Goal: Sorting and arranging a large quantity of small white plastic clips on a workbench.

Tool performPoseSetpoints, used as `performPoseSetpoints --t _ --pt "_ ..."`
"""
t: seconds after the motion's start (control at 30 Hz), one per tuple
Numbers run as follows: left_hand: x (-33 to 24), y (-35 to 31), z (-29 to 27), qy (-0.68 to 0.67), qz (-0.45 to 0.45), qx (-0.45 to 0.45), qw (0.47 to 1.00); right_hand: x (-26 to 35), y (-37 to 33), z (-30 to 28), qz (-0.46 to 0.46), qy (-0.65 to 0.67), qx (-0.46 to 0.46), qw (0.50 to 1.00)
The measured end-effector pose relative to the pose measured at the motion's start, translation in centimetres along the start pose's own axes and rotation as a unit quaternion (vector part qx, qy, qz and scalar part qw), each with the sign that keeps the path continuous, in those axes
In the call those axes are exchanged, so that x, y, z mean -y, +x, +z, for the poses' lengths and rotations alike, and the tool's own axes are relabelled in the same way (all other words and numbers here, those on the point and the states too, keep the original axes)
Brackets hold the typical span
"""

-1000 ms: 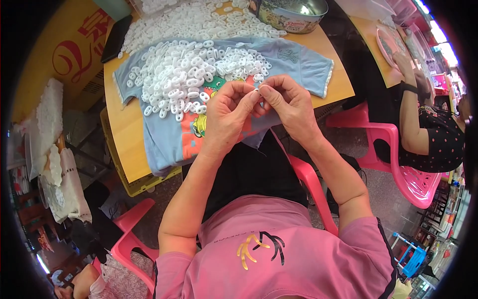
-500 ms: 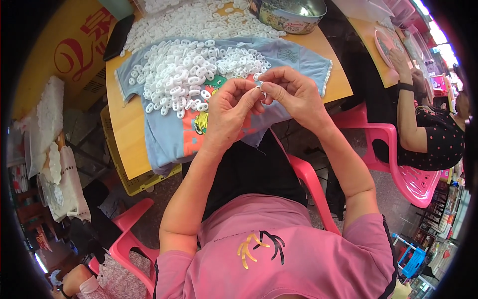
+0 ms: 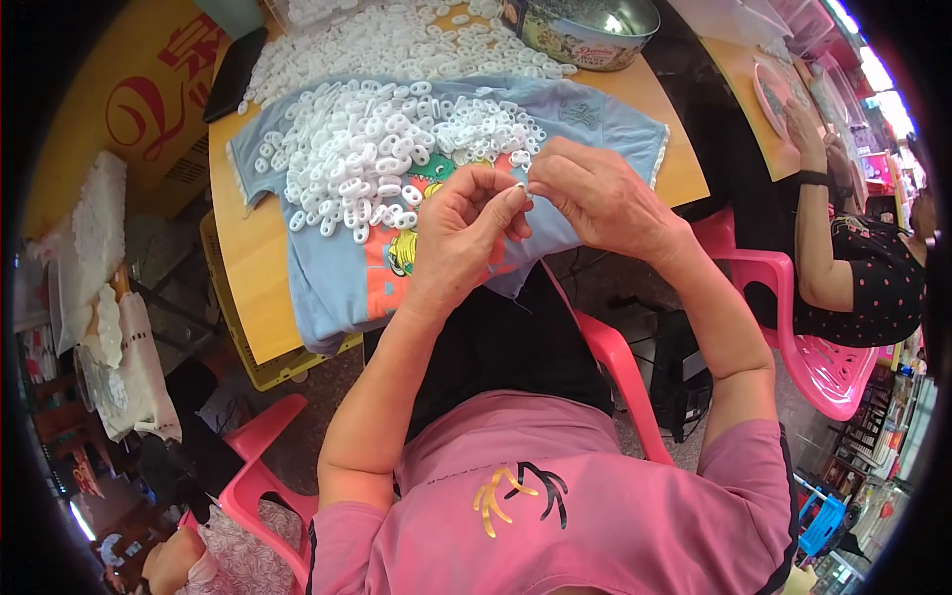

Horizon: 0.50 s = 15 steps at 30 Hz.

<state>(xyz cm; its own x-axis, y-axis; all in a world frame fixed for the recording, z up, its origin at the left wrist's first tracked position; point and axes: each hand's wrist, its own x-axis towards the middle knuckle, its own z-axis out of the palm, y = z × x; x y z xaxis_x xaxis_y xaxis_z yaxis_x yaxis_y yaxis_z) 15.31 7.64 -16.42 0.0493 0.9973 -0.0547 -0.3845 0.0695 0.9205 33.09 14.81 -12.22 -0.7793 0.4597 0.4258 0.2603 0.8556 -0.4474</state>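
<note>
My left hand (image 3: 461, 233) is closed, with a small white plastic piece (image 3: 523, 187) pinched between thumb and fingertips. Against that piece come the bent, pressed-together fingertips of my right hand (image 3: 610, 203); whether they hold a second part is hidden. Just beyond both hands, a heap of white oval pieces with two holes (image 3: 352, 149) lies on a blue printed T-shirt (image 3: 327, 283). Beside it, to the right, is a lower pile of smaller white rings (image 3: 491, 127).
The shirt covers part of a wooden table (image 3: 238, 288). More white pieces (image 3: 397, 45) spread at the back, near a round tin (image 3: 595, 40) and a black phone (image 3: 236, 74). Pink chairs (image 3: 620, 367) stand around. A person in a dotted top (image 3: 873, 278) sits at the right.
My right hand has turned over and shifted slightly right, its fingers now coming down onto the small white piece. My left hand stays nearly in place, still pinching.
</note>
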Motion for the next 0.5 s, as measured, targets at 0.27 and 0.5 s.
performPoseSetpoints --t 0.27,0.5 --pt "0.6 0.0 -0.2 -0.004 0.018 -0.010 1.000 0.5 -0.3 1.6 0.034 0.039 -0.050 0.997" --pt "0.3 0.2 -0.2 -0.031 0.003 -0.001 1.000 0.3 -0.3 1.0 0.072 0.071 -0.049 0.994"
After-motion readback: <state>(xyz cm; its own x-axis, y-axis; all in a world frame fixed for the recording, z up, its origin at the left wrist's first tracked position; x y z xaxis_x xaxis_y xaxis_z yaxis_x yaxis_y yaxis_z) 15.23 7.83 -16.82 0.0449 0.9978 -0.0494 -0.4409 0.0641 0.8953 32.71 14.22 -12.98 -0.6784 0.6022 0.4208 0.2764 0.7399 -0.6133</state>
